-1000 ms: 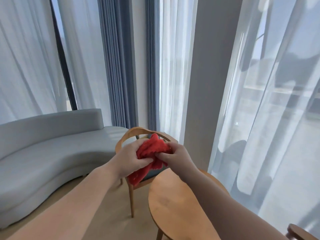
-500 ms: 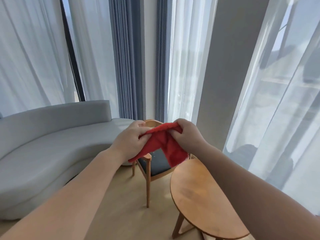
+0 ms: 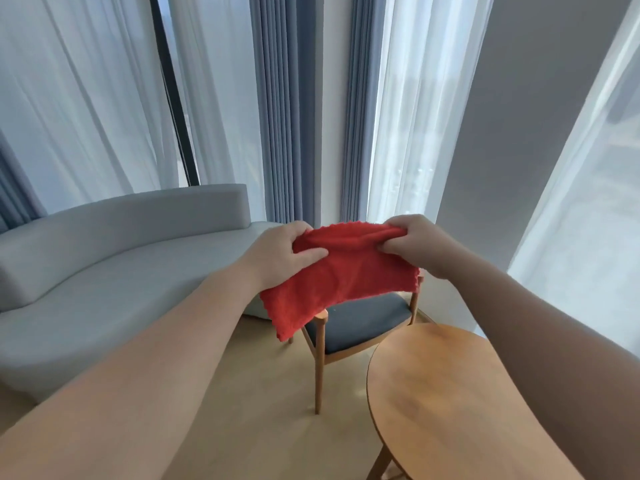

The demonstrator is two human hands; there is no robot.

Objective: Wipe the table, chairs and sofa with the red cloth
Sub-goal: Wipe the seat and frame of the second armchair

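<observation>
Cloth (image 3: 346, 275): red, held in the air over the chair (image 3: 360, 322), between sofa (image 3: 104, 271) and table (image 3: 433, 393), touching none of them.
Left hand (image 3: 280, 254): pinches the upper left edge, thumb on the front.
Right hand (image 3: 415, 244): grips the bunched upper right edge.
Risk: the loose lower flap could fold under on the first wipe; a light pinch could drop it.
Axis: long side runs left to right; the free corner points down-left.
</observation>
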